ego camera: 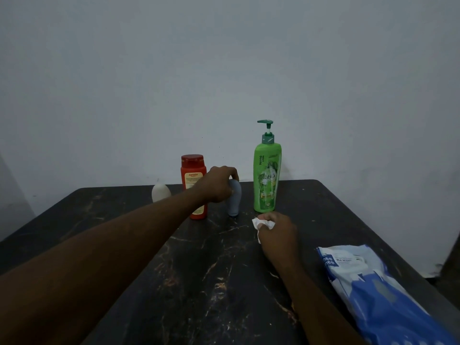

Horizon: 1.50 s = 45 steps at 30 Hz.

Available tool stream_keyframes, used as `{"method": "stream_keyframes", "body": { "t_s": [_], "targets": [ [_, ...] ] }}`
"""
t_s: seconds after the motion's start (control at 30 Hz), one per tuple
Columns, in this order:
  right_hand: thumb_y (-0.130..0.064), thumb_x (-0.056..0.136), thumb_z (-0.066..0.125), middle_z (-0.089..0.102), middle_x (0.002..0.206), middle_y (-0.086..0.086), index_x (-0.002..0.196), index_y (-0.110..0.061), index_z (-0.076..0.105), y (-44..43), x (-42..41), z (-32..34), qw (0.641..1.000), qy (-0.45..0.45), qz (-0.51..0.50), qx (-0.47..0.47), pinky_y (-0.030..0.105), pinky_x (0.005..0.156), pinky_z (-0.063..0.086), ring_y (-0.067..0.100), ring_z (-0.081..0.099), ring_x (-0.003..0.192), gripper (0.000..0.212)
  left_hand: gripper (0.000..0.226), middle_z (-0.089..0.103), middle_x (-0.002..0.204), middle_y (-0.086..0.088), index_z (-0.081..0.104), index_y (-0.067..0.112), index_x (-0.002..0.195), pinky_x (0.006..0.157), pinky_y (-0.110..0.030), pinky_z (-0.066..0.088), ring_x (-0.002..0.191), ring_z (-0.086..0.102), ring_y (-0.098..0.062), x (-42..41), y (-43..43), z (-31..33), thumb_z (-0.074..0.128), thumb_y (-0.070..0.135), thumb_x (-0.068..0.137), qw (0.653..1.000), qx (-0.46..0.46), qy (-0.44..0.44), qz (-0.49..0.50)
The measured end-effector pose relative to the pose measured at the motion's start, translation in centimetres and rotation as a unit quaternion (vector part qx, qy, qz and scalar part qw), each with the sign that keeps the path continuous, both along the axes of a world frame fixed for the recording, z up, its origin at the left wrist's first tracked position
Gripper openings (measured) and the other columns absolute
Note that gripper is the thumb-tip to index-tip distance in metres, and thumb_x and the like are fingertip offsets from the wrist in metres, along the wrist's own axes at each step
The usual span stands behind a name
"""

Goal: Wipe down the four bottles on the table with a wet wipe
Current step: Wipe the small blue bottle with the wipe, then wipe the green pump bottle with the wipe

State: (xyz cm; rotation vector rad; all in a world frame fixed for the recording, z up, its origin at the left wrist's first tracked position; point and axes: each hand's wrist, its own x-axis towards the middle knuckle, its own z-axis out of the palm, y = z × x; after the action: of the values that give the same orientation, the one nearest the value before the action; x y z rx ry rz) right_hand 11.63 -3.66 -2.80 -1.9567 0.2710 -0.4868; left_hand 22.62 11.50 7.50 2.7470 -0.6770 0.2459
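Several bottles stand near the far edge of the dark marble table. A small white bottle is at the left, then a red bottle with a red cap. A grey-blue bottle stands upright on the table, and my left hand grips its top. A tall green pump bottle is at the right. In front of the green bottle, my right hand holds a crumpled white wet wipe low over the table.
A blue and white wet wipes pack lies flat near the table's right edge. A plain pale wall rises right behind the bottles. The table's right edge drops to a dark floor.
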Motion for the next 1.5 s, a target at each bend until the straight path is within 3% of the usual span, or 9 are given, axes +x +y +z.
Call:
{"method": "stream_keyframes", "body": {
  "t_s": [0.13, 0.3, 0.57, 0.9, 1.07, 1.13, 1.27, 1.5],
  "targets": [
    [-0.010, 0.087, 0.063, 0.067, 0.105, -0.001, 0.108, -0.019, 0.069, 0.1, 0.0, -0.1, 1.000, -0.001, -0.003, 0.008, 0.007, 0.055, 0.032, 0.001, 0.055, 0.080, 0.023, 0.046, 0.061, 0.128, -0.011, 0.058, 0.014, 0.128, 0.070, -0.023, 0.055, 0.103, 0.063, -0.023, 0.0, 0.0, -0.2, 0.069, 0.000, 0.086, 1.000, -0.002, 0.006, 0.001],
    [-0.009, 0.086, 0.063, 0.068, 0.101, -0.001, 0.106, -0.018, 0.070, 0.0, 0.0, -0.1, 1.000, -0.007, -0.002, 0.006, 0.004, 0.055, 0.032, -0.001, 0.054, 0.076, 0.023, 0.054, 0.061, 0.131, -0.013, 0.055, 0.014, 0.135, 0.085, -0.035, 0.058, 0.110, 0.063, -0.025, -0.1, 0.2, 0.3, 0.074, 0.008, 0.085, 1.000, 0.004, 0.008, -0.003],
    [-0.010, 0.086, 0.063, 0.069, 0.098, -0.004, 0.104, -0.020, 0.070, 0.1, -0.1, -0.1, 1.000, -0.005, -0.001, 0.019, 0.006, 0.055, 0.035, 0.000, 0.059, 0.080, 0.022, 0.062, 0.061, 0.134, -0.010, 0.051, 0.017, 0.141, 0.095, -0.035, 0.050, 0.119, 0.058, -0.024, -0.7, -0.2, 3.2, 0.078, 0.029, 0.086, 0.999, 0.030, -0.021, -0.037],
    [-0.007, 0.086, 0.062, 0.068, 0.097, -0.002, 0.102, -0.018, 0.069, 0.2, -0.2, -0.1, 0.999, -0.015, -0.003, 0.038, 0.008, 0.057, 0.039, 0.003, 0.060, 0.081, 0.021, 0.058, 0.062, 0.129, -0.012, 0.053, 0.022, 0.136, 0.091, -0.038, 0.052, 0.113, 0.061, -0.023, -2.1, -3.9, 9.4, 0.079, 0.030, 0.085, 0.989, 0.017, -0.092, -0.117],
    [-0.007, 0.085, 0.062, 0.067, 0.097, -0.004, 0.100, -0.021, 0.069, 0.1, -0.1, -0.2, 0.999, -0.018, -0.005, 0.034, 0.008, 0.059, 0.040, 0.003, 0.060, 0.082, 0.021, 0.063, 0.059, 0.131, -0.009, 0.047, 0.030, 0.143, 0.081, -0.034, 0.047, 0.095, 0.058, -0.022, -0.5, -6.3, 10.3, 0.076, 0.034, 0.087, 0.989, 0.067, -0.077, -0.111],
    [-0.008, 0.086, 0.062, 0.066, 0.097, -0.005, 0.100, -0.022, 0.069, 0.0, 0.1, -0.3, 0.999, -0.017, -0.001, 0.033, 0.008, 0.060, 0.040, 0.003, 0.060, 0.082, 0.021, 0.063, 0.058, 0.135, -0.010, 0.045, 0.029, 0.145, 0.083, -0.031, 0.044, 0.105, 0.056, -0.024, 0.3, -7.1, 10.2, 0.073, 0.035, 0.089, 0.989, 0.075, -0.065, -0.107],
    [-0.009, 0.086, 0.062, 0.067, 0.098, -0.004, 0.102, -0.023, 0.069, 0.0, 0.3, -0.6, 0.999, -0.015, 0.009, 0.049, 0.010, 0.061, 0.044, 0.005, 0.063, 0.084, 0.022, 0.057, 0.057, 0.137, -0.009, 0.046, 0.025, 0.146, 0.093, -0.032, 0.043, 0.123, 0.053, -0.029, 1.4, -8.4, 9.7, 0.067, 0.036, 0.094, 0.991, 0.077, -0.048, -0.099],
    [-0.007, 0.086, 0.063, 0.067, 0.098, -0.004, 0.101, -0.020, 0.070, -0.3, 0.7, -1.0, 0.999, -0.026, -0.006, 0.047, 0.009, 0.059, 0.042, 0.002, 0.061, 0.082, 0.021, 0.026, 0.055, 0.104, -0.001, 0.061, 0.017, 0.119, 0.075, -0.029, 0.042, 0.104, 0.056, -0.025, 1.7, -8.9, 9.0, 0.064, 0.023, 0.094, 0.992, 0.025, -0.067, -0.102]
  ]
}}
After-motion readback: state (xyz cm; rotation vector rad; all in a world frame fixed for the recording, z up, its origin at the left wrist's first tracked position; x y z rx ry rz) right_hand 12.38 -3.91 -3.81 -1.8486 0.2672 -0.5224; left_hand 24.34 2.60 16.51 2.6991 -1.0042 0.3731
